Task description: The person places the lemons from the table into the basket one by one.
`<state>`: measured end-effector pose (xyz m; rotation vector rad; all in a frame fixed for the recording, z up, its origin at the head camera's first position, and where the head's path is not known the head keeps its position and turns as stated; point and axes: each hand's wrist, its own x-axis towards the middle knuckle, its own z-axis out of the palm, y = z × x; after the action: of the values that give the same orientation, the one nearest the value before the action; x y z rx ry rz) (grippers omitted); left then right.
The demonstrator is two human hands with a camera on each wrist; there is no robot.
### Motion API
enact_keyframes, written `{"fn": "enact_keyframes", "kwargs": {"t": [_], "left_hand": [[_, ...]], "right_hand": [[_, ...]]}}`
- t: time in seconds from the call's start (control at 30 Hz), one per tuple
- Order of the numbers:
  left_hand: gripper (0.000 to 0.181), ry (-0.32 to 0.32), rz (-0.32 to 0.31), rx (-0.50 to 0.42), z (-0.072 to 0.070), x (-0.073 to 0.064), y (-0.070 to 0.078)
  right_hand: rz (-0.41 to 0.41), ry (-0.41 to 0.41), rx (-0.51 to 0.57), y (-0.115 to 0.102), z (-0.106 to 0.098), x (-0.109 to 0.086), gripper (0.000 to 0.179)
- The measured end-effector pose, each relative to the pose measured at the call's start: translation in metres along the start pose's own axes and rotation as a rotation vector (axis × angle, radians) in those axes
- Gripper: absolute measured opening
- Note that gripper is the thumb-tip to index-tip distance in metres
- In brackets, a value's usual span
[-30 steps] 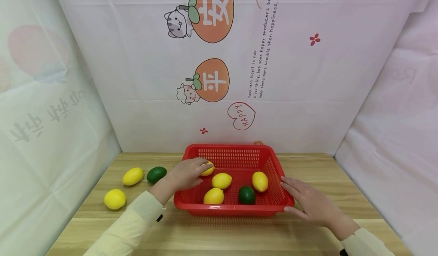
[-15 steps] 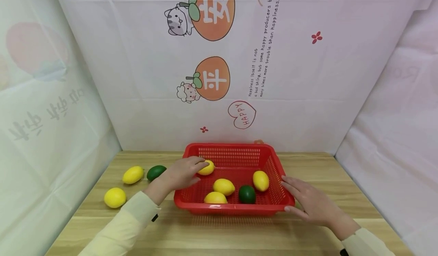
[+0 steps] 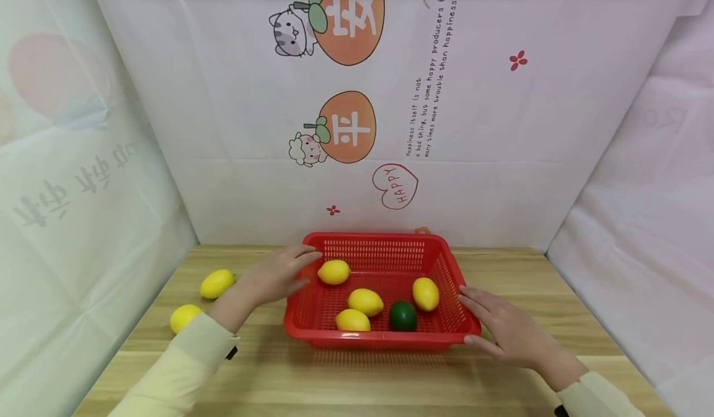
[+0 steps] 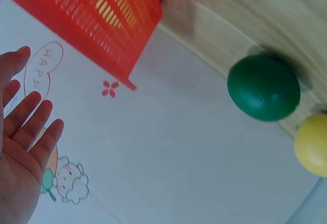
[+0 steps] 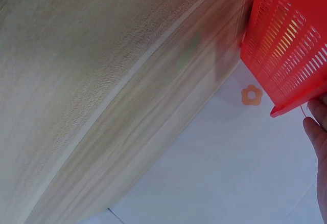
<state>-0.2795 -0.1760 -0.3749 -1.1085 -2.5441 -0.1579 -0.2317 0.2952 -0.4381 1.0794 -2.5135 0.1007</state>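
A red plastic basket (image 3: 385, 337) stands on the table with several yellow lemons (image 3: 365, 303) and one dark green lemon-shaped fruit (image 3: 403, 316) inside. At its left rim my left hand (image 3: 273, 276) hovers with nothing in it, fingers extended. Just right of those fingertips a lemon (image 3: 334, 272) lies in the back left corner. My right hand (image 3: 506, 331) rests against the basket's right side, fingers straight along the rim and thumb by the front corner. Another green fruit (image 4: 264, 88) on the table shows in the left wrist view; my left hand hides it from the head view.
Two more lemons, one farther back (image 3: 217, 284) and one nearer (image 3: 184, 318) partly behind the left sleeve, lie on the wooden table (image 3: 390, 386) at left. White printed cloth (image 3: 474, 126) walls the back and both sides, close behind the basket.
My left hand has let go of the lemon in the back left corner and drawn back leftward to the rim. Two lemons at the front shifted slightly right. My right hand stayed put.
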Motion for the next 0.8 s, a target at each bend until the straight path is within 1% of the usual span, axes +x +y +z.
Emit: {"fn": "enact_keyframes", "kwargs": {"t": [0.07, 0.2, 0.4, 0.53, 0.67, 0.8], "left_hand": [[0.063, 0.029, 0.009, -0.004, -0.003, -0.003, -0.004], [0.064, 0.063, 0.008, 0.008, -0.01, -0.009, -0.01], [0.063, 0.07, -0.018, 0.043, -0.016, -0.019, -0.017], [0.064, 0.068, -0.042, 0.06, -0.016, -0.024, -0.021], [0.062, 0.061, -0.08, 0.072, -0.013, -0.03, -0.026], [0.061, 0.061, -0.1, 0.079, -0.009, -0.034, -0.031]], "right_hand": [[-0.002, 0.002, 0.001, 0.0, 0.0, 0.0, 0.067], [-0.015, 0.01, 0.0, 0.001, 0.0, 0.0, 0.068], [-0.026, 0.012, -0.007, 0.001, 0.0, 0.0, 0.068], [-0.023, 0.009, -0.007, 0.001, 0.0, 0.0, 0.068], [-0.024, 0.009, -0.012, 0.001, 0.0, 0.0, 0.068], [-0.033, 0.011, -0.012, 0.002, 0.0, 0.0, 0.068]]}}
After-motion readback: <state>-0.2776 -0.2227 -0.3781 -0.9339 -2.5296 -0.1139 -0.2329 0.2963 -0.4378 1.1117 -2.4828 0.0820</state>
